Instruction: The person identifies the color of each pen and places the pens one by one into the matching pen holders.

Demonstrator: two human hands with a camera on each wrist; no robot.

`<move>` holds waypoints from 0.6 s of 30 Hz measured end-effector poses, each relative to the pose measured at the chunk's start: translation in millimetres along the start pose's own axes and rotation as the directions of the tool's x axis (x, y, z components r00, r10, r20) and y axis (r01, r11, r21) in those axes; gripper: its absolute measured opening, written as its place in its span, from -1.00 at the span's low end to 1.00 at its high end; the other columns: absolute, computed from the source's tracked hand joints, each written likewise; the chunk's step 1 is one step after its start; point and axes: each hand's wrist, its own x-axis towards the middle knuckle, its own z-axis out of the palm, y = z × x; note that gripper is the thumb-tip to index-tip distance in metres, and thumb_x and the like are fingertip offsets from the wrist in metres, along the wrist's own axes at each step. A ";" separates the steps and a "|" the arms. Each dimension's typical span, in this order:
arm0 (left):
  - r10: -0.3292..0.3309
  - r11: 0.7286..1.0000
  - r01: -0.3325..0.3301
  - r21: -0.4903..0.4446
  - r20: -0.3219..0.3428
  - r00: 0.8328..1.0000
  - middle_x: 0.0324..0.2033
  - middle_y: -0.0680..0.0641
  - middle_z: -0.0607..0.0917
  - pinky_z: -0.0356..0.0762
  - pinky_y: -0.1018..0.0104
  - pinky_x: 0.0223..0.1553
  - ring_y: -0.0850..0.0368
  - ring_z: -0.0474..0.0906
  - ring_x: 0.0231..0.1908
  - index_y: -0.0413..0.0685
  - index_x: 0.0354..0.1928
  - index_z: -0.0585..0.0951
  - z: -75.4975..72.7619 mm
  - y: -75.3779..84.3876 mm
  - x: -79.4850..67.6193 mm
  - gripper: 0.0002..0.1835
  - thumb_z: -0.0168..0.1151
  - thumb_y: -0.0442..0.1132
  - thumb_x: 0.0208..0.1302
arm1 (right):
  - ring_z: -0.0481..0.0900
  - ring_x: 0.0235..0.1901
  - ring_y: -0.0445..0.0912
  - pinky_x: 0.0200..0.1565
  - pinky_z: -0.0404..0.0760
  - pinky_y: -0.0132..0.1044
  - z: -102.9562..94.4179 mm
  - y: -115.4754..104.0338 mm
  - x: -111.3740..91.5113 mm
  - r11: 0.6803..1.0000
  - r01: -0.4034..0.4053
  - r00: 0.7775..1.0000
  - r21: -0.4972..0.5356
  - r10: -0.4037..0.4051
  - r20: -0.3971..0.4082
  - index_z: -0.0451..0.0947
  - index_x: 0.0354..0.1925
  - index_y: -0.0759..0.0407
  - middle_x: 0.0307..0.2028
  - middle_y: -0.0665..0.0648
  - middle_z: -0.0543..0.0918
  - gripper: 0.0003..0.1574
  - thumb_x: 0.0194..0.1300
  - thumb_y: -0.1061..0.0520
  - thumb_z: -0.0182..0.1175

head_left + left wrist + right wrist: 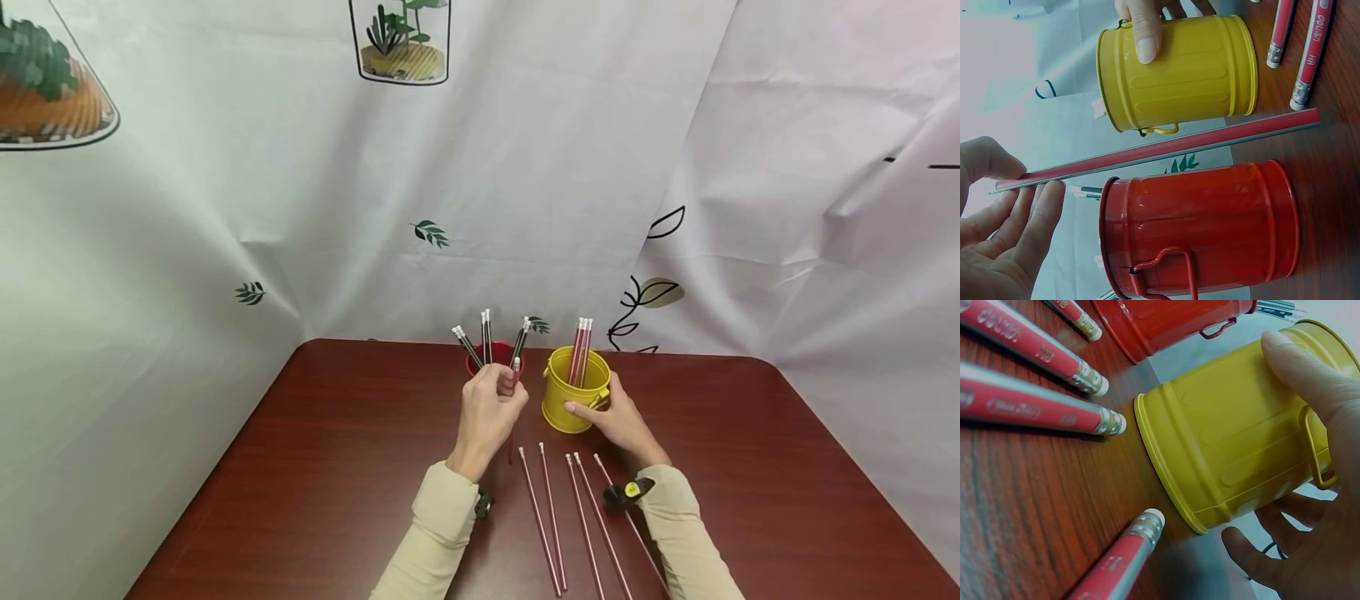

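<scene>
Between thumb and fingertips my left hand (487, 417) pinches a red pencil (1166, 148) near its eraser end. The pencil stands roughly upright, its lower end above the table, between the two buckets in the left wrist view. My right hand (624, 423) grips the yellow bucket (1222, 431) at its right side, thumb on the near wall beside the handle. Red pencils (580, 354) stand inside that bucket, eraser ends up. Behind my left hand is a red bucket (1210, 225), partly hidden in the head view, with several dark pencils (487, 337) in it.
Several red pencils (551, 517) lie spread on the dark wooden table (337, 483) in front of the buckets, eraser ends away from me. One passes under my right wrist. A pale printed cloth (525, 167) hangs behind and beside the table.
</scene>
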 end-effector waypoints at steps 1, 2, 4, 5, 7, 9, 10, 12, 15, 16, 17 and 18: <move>0.003 1.000 -0.003 -0.001 -0.001 1.000 -0.51 -0.05 0.59 0.54 0.55 -0.46 0.18 0.56 -0.52 -0.20 -0.42 0.54 -0.9 0.3 0.1 -0.91 0.26 -0.40 0.00 | 0.42 0.02 0.06 0.12 0.31 0.04 0.5 0.1 0.1 1.000 0.002 1.000 -0.001 -0.002 0.000 0.05 0.26 -0.01 -0.02 0.18 0.50 0.09 -0.11 -0.25 0.39; 0.008 1.000 -0.008 -0.005 -0.002 1.000 -0.51 -0.05 0.59 0.54 0.55 -0.46 0.19 0.55 -0.52 -0.21 -0.42 0.54 -1.6 0.7 0.5 -0.91 0.26 -0.41 0.00 | 0.42 0.02 0.06 0.12 0.31 0.04 1.0 0.3 0.2 1.000 0.004 1.000 -0.001 -0.004 0.001 0.05 0.26 -0.01 -0.02 0.18 0.50 0.09 -0.10 -0.24 0.39; 0.017 1.000 -0.017 -0.015 -0.002 1.000 -0.50 -0.05 0.59 0.54 0.56 -0.45 0.20 0.55 -0.52 -0.21 -0.42 0.53 -2.5 1.7 1.9 -0.91 0.25 -0.40 0.01 | 0.41 0.02 0.06 0.12 0.31 0.04 1.4 0.7 0.4 1.000 0.008 1.000 0.000 -0.008 0.004 0.04 0.26 0.00 -0.01 0.18 0.50 0.08 -0.09 -0.23 0.38; 0.022 1.000 -0.022 -0.020 -0.002 1.000 -0.50 -0.05 0.59 0.54 0.57 -0.45 0.21 0.55 -0.52 -0.22 -0.42 0.53 -2.5 2.3 3.0 -0.91 0.25 -0.40 0.01 | 0.41 0.03 0.06 0.12 0.31 0.04 1.3 0.9 0.3 1.000 0.008 1.000 0.004 -0.008 0.006 0.04 0.26 0.00 -0.01 0.18 0.50 0.07 -0.08 -0.22 0.38; 0.031 0.999 -0.031 -0.031 0.000 1.000 -0.50 -0.05 0.59 0.53 0.58 -0.45 0.22 0.55 -0.51 -0.22 -0.42 0.53 -2.5 3.7 6.0 -0.92 0.24 -0.40 0.01 | 0.41 0.03 0.06 0.13 0.30 0.05 1.1 0.8 0.0 1.000 0.005 1.000 0.001 -0.005 0.003 0.04 0.26 0.00 -0.01 0.18 0.50 0.07 -0.08 -0.23 0.38; 0.043 0.998 -0.043 -0.035 -0.001 0.999 -0.50 -0.04 0.58 0.53 0.58 -0.45 0.22 0.55 -0.51 -0.21 -0.42 0.54 -2.9 6.0 9.8 -0.92 0.23 -0.40 0.01 | 0.40 0.04 0.07 0.14 0.29 0.05 1.3 -0.2 -0.3 1.000 -0.001 1.000 -0.001 0.001 0.005 0.03 0.27 0.01 -0.01 0.19 0.49 0.09 -0.08 -0.24 0.38; 0.052 0.998 -0.052 -0.032 0.001 0.999 -0.50 -0.04 0.58 0.53 0.59 -0.45 0.22 0.54 -0.50 -0.21 -0.43 0.54 -2.5 7.4 12.0 -0.93 0.23 -0.40 0.01 | 0.40 0.04 0.07 0.14 0.28 0.05 1.1 -0.1 -0.8 1.000 -0.007 1.000 0.004 0.007 0.005 0.03 0.27 0.01 0.00 0.19 0.49 0.09 -0.09 -0.24 0.38; 0.073 0.997 -0.073 -0.021 0.006 0.997 -0.51 -0.03 0.57 0.52 0.59 -0.45 0.23 0.54 -0.50 -0.21 -0.44 0.54 -2.0 10.5 17.3 -0.94 0.22 -0.40 0.00 | 0.39 0.05 0.07 0.15 0.27 0.06 1.0 0.0 -1.3 1.000 -0.016 1.000 0.006 0.016 0.004 0.03 0.28 0.01 0.00 0.19 0.48 0.11 -0.10 -0.24 0.38; 0.106 0.994 -0.106 0.010 0.012 0.994 -0.51 -0.01 0.57 0.51 0.60 -0.45 0.24 0.53 -0.50 -0.19 -0.45 0.54 -1.9 15.8 27.0 -0.95 0.21 -0.39 0.00 | 0.39 0.04 0.07 0.15 0.27 0.06 1.4 0.1 -1.0 1.000 -0.024 1.000 0.007 0.024 0.006 0.03 0.28 0.00 0.00 0.19 0.48 0.12 -0.11 -0.25 0.38; 0.117 0.993 -0.117 0.019 0.016 0.993 -0.51 -0.01 0.56 0.50 0.60 -0.45 0.24 0.53 -0.50 -0.19 -0.45 0.54 -1.8 17.5 30.5 -0.95 0.21 -0.38 0.00 | 0.39 0.05 0.07 0.15 0.27 0.06 1.4 -0.1 -0.8 1.000 -0.025 1.000 0.006 0.025 0.003 0.03 0.28 0.00 0.01 0.19 0.48 0.12 -0.11 -0.26 0.39; 0.125 0.992 -0.125 0.023 0.020 0.992 -0.51 0.00 0.56 0.50 0.60 -0.45 0.25 0.53 -0.49 -0.18 -0.45 0.54 -1.6 19.2 34.0 -0.95 0.21 -0.38 0.00 | 0.40 0.04 0.07 0.15 0.28 0.05 1.6 -0.3 -0.7 1.000 -0.025 1.000 0.003 0.025 0.002 0.03 0.28 0.00 0.01 0.19 0.48 0.13 -0.12 -0.26 0.39; 0.133 0.991 -0.134 0.028 0.025 0.991 -0.51 0.00 0.56 0.50 0.60 -0.45 0.25 0.52 -0.49 -0.17 -0.45 0.53 -1.6 21.1 37.4 -0.95 0.21 -0.37 0.01 | 0.40 0.04 0.07 0.15 0.28 0.05 1.7 -0.3 -0.5 1.000 -0.027 1.000 0.006 0.027 0.002 0.04 0.28 0.00 0.01 0.19 0.48 0.13 -0.12 -0.26 0.39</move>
